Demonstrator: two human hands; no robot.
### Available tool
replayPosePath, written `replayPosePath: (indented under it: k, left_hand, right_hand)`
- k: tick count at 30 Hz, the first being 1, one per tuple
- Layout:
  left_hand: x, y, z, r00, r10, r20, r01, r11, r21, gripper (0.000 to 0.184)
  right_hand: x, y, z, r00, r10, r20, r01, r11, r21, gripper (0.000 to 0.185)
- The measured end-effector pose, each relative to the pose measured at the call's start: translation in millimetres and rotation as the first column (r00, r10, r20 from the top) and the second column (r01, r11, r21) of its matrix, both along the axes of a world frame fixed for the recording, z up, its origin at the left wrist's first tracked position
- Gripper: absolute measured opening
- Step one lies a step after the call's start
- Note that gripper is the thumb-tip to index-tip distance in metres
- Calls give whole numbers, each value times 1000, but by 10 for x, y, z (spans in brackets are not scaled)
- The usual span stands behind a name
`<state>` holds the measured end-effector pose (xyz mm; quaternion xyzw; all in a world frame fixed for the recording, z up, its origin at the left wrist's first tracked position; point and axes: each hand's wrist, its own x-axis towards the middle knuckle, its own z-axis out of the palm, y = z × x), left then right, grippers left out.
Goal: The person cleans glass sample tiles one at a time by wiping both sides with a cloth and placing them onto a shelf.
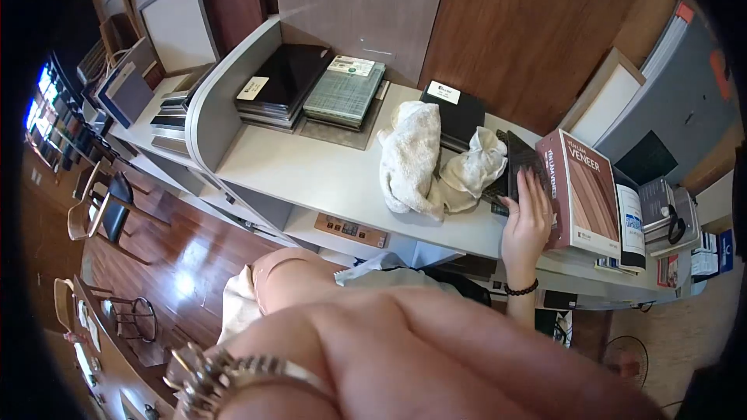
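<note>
My right hand (527,219), with a dark bead bracelet on its wrist, rests its outstretched fingers against a dark sample board (523,152) beside a red-brown veneer box (587,194). Left of it lies a crumpled cream cloth (475,169), touching a larger white towel (410,157). Behind these is a black sample stack (459,118) with a white label. My left hand (436,342) looms very close to the camera, large and blurred, with gold jewellery near the lower left. Its fingertips cannot be made out, and nothing shows in it.
A white shelf (342,167) carries dark sample boards (288,78) and greenish glass-like samples (346,93). A curved divider (206,101) stands at its left. Black-handled scissors (675,227) lie among items at right. A chair (117,198) stands on the wooden floor; a fan (626,359) is lower right.
</note>
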<state>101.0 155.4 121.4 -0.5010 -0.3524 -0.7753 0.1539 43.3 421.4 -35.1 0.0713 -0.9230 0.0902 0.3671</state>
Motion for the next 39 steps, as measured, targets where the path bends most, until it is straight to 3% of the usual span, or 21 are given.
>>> replayPosePath:
  k: [3,6,10,14,15,16,17,18,20,21,23,24,25,26,28,29,31,33,35,37,39]
  left_hand:
    - [-8,350,78,999,-38,-10,38,999,36,31]
    - [103,-57,196,996,-82,-35,84,995,58,32]
    - [24,166,226,987,-122,-103,132,987,92,32]
    - [64,122,154,977,-153,-150,173,977,126,33]
    - [-51,180,-38,994,-42,-97,58,985,164,44]
    - [-162,220,-234,997,71,-39,-62,979,194,57]
    - [-256,151,-405,968,210,137,-198,976,-93,70]
    - [-358,265,-511,921,174,349,-144,983,-112,79]
    - [-538,261,-709,681,-146,717,116,989,92,89]
    - [-642,177,-807,678,-133,722,102,991,86,89]
    - [-845,-94,-992,269,-618,739,587,713,383,91]
    - [-861,-200,-1027,-21,-747,665,712,456,534,92]
    - [-797,-248,-1041,-21,-743,669,703,465,538,92]
    - [-687,-262,-1030,-41,-671,740,733,483,479,99]
    - [-504,-287,-1027,-72,-506,860,798,488,354,112]
    - [-492,-309,-1072,-80,-500,862,800,483,355,112]
    - [-508,-356,-1221,-158,-678,718,802,336,494,107]
    - [-480,-495,-1329,-125,-644,755,798,387,462,105]
    - [-465,-688,-1429,-25,-564,825,758,528,383,102]
    - [-515,-863,-1549,-104,-700,707,696,457,554,99]
    - [-590,-956,-1532,-164,-819,550,607,356,711,97]
  right_hand:
    - [-58,67,36,985,19,-171,-36,994,-101,36]
    - [-75,88,154,954,-134,-267,9,907,-422,28]
    - [-253,304,323,911,-293,-289,151,891,-428,26]
    - [-179,311,615,881,-333,-336,49,770,-636,28]
    - [-143,290,677,881,-328,-342,44,774,-631,28]
    - [-90,241,720,883,-273,-381,-164,583,-796,29]
    - [-48,183,753,873,-227,-431,-350,322,-879,30]
    - [-38,136,779,852,-196,-485,-491,20,-871,31]
    - [-74,62,807,896,-18,-443,-444,-48,-895,32]
    - [-95,10,812,905,152,-398,-386,-100,-917,32]
    - [-117,-125,845,884,319,-342,-308,-155,-939,33]
    - [-143,-202,905,761,620,-193,-220,-33,-975,33]
    - [-171,-284,972,548,836,-3,-174,110,-979,33]
    - [-192,-432,1053,543,840,-6,-166,101,-981,33]
    - [-227,-822,1174,266,930,252,16,257,-966,29]
    - [-248,-951,1157,273,930,248,23,251,-968,29]
    - [-278,-1142,1062,299,921,249,-14,266,-964,26]
    - [-349,-1200,909,340,906,253,-32,280,-959,24]
    - [-436,-1096,655,764,645,-2,-253,297,-921,21]
    - [-410,-775,572,989,82,123,34,686,-727,19]
    - [-303,-604,388,992,-83,91,121,815,-567,20]
